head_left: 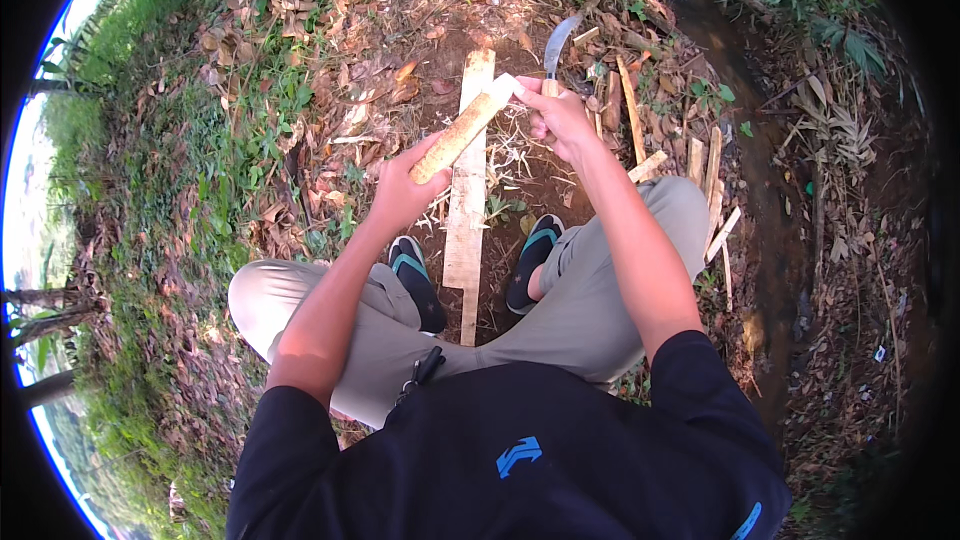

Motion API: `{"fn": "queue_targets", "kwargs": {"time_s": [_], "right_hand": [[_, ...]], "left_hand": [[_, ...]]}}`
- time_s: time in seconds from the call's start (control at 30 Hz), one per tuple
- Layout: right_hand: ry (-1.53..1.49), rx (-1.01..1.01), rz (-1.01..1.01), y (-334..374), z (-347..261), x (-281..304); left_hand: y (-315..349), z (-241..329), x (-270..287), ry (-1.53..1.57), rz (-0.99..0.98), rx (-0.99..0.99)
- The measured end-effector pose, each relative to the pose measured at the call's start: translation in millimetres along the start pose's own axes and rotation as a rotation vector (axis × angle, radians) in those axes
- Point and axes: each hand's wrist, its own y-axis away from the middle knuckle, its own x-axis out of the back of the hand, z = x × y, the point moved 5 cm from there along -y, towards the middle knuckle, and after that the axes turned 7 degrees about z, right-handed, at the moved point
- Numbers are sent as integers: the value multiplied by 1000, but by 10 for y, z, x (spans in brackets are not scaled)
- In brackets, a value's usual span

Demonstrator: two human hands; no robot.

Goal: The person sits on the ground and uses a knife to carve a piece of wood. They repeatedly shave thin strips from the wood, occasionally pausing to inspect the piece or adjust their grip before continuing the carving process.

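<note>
A short piece of wood (pixel 462 136), bark-brown on its face and pale at its far end, slants up to the right in front of me. My left hand (pixel 403 180) is closed around its near end. My right hand (pixel 557 118) is closed around the wooden handle of a sickle (pixel 562 38), whose curved blade points away from me and bends right. The thumb and fingertips of that hand are at the pale far end of the wood. Below both hands, a long flat board (pixel 465 205) lies on the ground between my feet.
Pale shavings (pixel 510 155) lie scattered beside the board. Several wood strips (pixel 632 110) and offcuts (pixel 712 165) lie to the right, by my knee. A dark muddy channel (pixel 765 240) runs further right. Dry leaves and green plants (pixel 210 180) cover the slope at left.
</note>
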Motion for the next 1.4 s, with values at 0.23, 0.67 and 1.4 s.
{"fn": "queue_targets", "kwargs": {"time_s": [0.23,0.67,1.4], "right_hand": [[596,-7,142,-201,370,158],[1690,-71,-796,161,2701,92],[1595,-105,-218,-333,2658,450]], "left_hand": [[-83,13,174,-142,118,-7],[-357,-341,789,-7,552,124],[-312,-372,1016,-52,626,167]]}}
